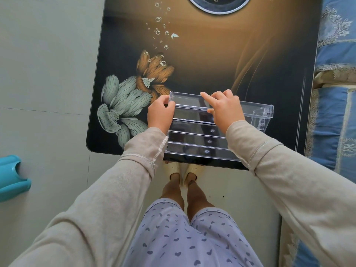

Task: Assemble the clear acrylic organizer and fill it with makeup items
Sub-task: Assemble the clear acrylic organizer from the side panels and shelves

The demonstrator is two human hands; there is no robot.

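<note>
A clear acrylic organizer [194,132] with several stepped tiers lies at the near edge of the dark flower-printed table [212,64]. Its right end wall [264,114] sticks out past my right hand. My left hand [160,112] grips the left end of the top tier, fingers curled over its corner. My right hand [223,110] rests on the upper tiers near the middle, thumb under an edge, index finger stretched out along the top strip and the other fingers bent. No makeup items are in view.
A round dark inset with a light rim [218,4] sits at the table's far edge. A blue patterned bedcover [337,93] runs along the right side. A turquoise plastic object [11,178] stands on the pale floor at left. My feet [183,170] are under the table's near edge.
</note>
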